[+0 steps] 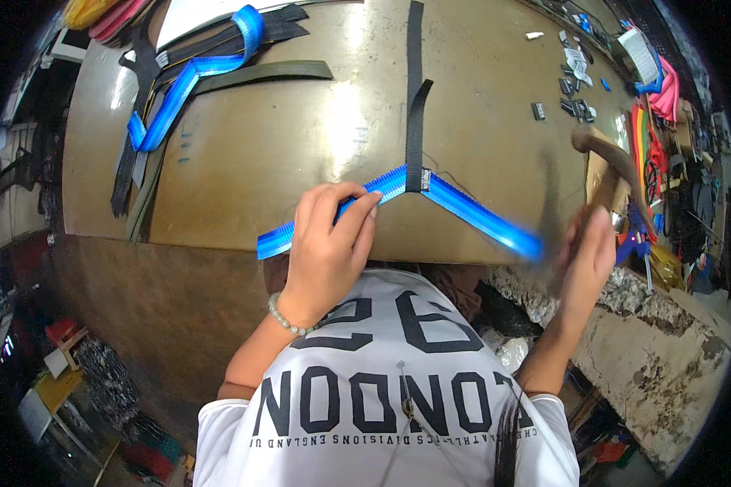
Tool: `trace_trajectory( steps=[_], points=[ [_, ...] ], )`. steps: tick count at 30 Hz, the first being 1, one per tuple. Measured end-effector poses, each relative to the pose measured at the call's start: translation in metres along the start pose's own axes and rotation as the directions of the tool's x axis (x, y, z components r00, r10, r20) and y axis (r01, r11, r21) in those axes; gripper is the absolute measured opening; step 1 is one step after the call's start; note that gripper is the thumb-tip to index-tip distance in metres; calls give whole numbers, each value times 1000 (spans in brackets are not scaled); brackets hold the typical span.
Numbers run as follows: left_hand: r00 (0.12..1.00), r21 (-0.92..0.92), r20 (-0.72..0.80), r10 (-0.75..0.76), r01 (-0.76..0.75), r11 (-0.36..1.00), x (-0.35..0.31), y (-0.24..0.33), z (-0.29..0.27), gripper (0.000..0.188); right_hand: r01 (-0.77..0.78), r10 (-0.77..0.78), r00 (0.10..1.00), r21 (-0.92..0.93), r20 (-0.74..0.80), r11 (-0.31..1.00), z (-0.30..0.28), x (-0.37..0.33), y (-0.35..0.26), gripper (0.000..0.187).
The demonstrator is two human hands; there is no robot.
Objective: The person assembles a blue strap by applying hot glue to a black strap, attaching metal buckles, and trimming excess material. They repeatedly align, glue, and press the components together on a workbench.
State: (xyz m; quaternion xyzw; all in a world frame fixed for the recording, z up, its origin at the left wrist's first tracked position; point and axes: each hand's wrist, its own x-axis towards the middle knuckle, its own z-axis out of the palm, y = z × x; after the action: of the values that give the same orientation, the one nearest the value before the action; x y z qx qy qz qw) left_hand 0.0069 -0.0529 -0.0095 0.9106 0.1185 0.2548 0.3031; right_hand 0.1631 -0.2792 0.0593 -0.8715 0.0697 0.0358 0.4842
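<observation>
A blue webbing strap (483, 219), bent at the middle into a shallow upside-down V, lies along the near edge of the table. My left hand (330, 231) is closed on its left part, fingertips pressed on the webbing. From the bend a black webbing strap (415, 105) runs away from me, with a loose end folded over. A small dark label (426, 179) sits at that joint. Off to the right, my right hand (590, 243), smeared by motion, grips a hammer (613, 150) with a curved metal head and wooden handle. The hammer is raised beside the strap's right end.
At the table's far left lie another blue strap (170, 105), black straps and an olive strap (260, 75). Small black buckles (577, 108) are scattered at far right. Blue-handled scissors (635, 243) and coloured strips (643, 146) are at the right edge. The brown tabletop (260, 154) spreads between them.
</observation>
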Motion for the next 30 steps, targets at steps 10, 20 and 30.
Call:
trace_trajectory(
  steps=[10, 20, 30],
  points=[
    [998, -119, -14, -67, 65, 991, -1, -3, 2, 20, 461, -398, 793, -26, 462, 887, 42, -58, 10, 35],
    [998, -19, 44, -37, 38, 999, 6, 6, 2, 29, 444, -409, 895, -433, 178, 784, 25, -23, 14, 31],
    [970, 110, 222, 98, -125, 986, 10, 19, 15, 46, 835, -696, 550, -320, 462, 448, 39, 1, 29, 42]
  ],
)
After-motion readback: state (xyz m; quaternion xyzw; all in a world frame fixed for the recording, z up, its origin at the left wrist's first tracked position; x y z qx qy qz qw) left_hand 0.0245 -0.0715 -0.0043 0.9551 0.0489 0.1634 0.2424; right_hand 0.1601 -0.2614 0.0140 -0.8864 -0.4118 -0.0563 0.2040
